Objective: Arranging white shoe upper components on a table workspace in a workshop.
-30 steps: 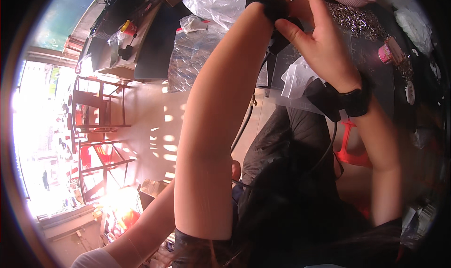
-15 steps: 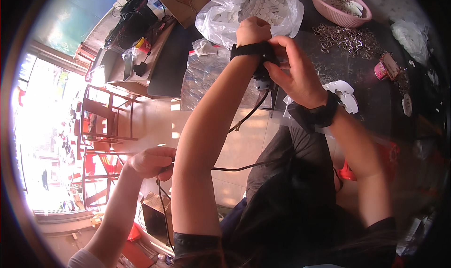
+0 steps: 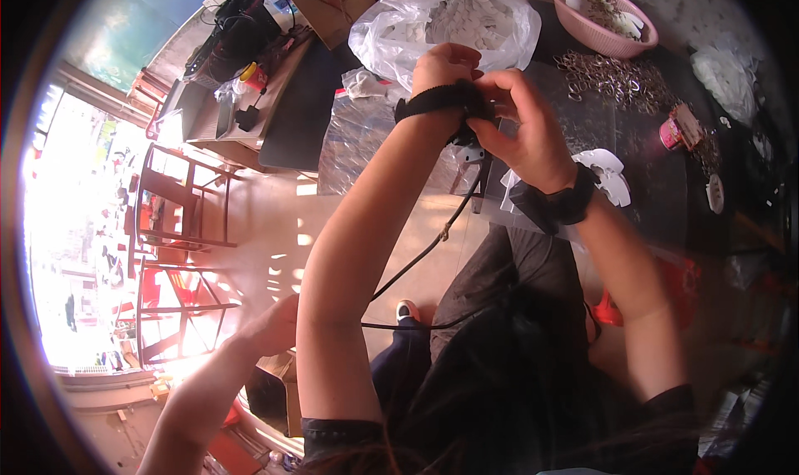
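My left hand (image 3: 443,65) is raised over the table, its fingers curled in loosely with nothing visible in them. Around that wrist runs a black strap (image 3: 433,102) carrying a small dark device, from which a black cable (image 3: 434,240) hangs. The fingers of my right hand (image 3: 526,129) pinch the strap beside the device; the exact grip is partly hidden. A black band with a dark module (image 3: 562,204) sits on my right wrist. At the lower left another person's forearm (image 3: 218,373) reaches in, its hand partly hidden behind my left forearm.
On the dark table (image 3: 657,188) stand a clear bag of white pieces (image 3: 470,21), a pink basket (image 3: 603,25), a heap of metal rings (image 3: 612,82) and white cut pieces (image 3: 606,174). Wooden chairs (image 3: 187,196) are at left. The cable crosses near my legs (image 3: 491,283).
My left hand has come slightly nearer, and the strap's loop stands out farther left of the wrist. The other person's hand has moved lower, behind my left forearm. A shoe now shows below.
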`<state>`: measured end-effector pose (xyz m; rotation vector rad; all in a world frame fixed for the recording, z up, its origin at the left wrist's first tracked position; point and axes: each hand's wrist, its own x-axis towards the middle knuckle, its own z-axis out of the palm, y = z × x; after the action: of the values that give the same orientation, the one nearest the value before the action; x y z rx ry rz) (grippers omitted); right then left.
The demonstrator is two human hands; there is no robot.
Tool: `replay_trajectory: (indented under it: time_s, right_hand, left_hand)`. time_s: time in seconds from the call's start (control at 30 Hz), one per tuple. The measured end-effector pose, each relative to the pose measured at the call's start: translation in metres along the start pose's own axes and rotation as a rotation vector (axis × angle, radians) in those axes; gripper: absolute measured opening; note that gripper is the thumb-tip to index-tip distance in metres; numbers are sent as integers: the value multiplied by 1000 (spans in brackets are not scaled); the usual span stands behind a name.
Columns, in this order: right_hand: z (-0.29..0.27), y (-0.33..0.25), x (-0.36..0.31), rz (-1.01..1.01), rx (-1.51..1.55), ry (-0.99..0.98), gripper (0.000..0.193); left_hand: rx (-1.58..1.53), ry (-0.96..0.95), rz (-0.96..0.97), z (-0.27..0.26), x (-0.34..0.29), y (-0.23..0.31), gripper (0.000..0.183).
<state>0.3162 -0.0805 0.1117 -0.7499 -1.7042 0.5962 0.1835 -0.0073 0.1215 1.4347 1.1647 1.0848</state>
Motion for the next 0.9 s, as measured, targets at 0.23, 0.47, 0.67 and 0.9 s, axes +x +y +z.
replay_trajectory:
  time_s: [0.23,0.47,0.67,0.9]
  right_hand:
    - [-5,-2,7,-75,-131,35,43]
    - [0,1,5,2,36,-5,44]
    - [-1,2,11,179,342,-122,42]
    - [-3,1,15,343,266,-73,45]
  left_hand:
    - [-150,-2,-35,3,6,9,24]
    - [301,-57,131,0,15,-12,19]
    - [325,340,259,5,-20,29,14]
    - [1519,-694,913,22,-149,85,29]
